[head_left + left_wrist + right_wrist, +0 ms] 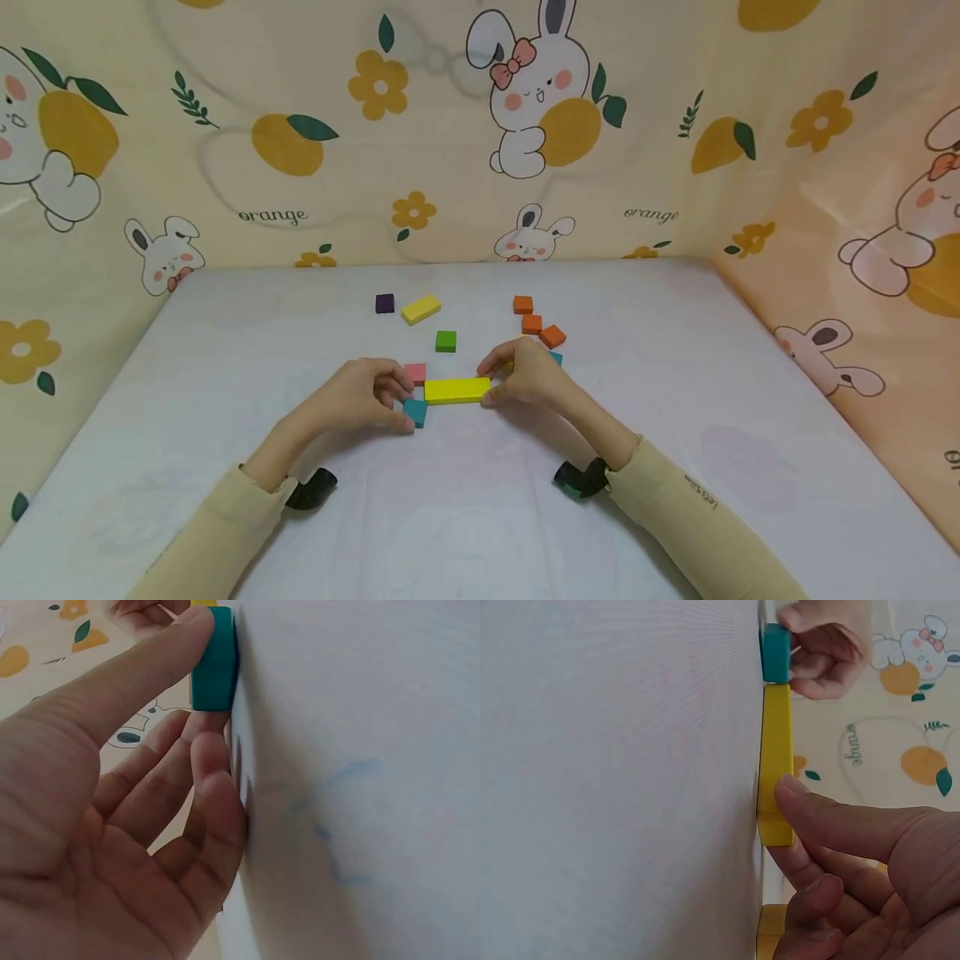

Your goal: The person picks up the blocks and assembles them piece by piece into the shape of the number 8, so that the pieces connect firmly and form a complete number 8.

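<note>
My left hand [363,396] reaches in from the lower left of the head view, thumb and finger pinching a small blue block [415,413] just left of the frame's centre. My right hand [528,377] comes from the lower right and holds the right end of a long yellow block [456,392], thumb on its near side. The blue block lies at the yellow one's lower left corner; a pink block [417,373] sits just above, by my left fingertips.
</note>
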A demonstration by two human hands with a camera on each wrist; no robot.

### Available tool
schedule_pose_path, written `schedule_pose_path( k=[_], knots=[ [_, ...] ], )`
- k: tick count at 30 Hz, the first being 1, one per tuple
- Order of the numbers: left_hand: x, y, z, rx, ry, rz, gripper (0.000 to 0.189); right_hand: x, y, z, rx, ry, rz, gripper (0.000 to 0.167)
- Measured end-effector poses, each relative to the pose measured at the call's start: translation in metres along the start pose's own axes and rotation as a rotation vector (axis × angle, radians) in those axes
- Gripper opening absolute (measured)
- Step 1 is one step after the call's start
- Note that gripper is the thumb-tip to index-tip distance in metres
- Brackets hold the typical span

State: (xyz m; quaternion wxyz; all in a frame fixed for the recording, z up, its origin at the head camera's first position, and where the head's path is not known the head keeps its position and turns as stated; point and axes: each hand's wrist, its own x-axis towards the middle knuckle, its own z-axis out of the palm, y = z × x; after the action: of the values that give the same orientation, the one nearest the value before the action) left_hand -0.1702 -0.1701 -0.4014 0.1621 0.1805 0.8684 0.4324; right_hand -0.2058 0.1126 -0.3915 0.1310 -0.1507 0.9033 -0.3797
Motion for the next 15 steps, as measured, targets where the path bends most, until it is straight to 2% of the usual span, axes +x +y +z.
schedule_pose_path(
  k=[7,15],
  knots=[
    [0.001,-0.0017,0.0,0.025,-0.033,0.002,0.048,0.0001,-0.0002,0.0,0.001,0.001,0.009,0.032],
    [0.001,-0.0023,-0.0006,0.012,-0.03,-0.011,0.047,0.0003,-0.0007,0.0005,-0.002,0.002,0.009,0.031]
  ],
)
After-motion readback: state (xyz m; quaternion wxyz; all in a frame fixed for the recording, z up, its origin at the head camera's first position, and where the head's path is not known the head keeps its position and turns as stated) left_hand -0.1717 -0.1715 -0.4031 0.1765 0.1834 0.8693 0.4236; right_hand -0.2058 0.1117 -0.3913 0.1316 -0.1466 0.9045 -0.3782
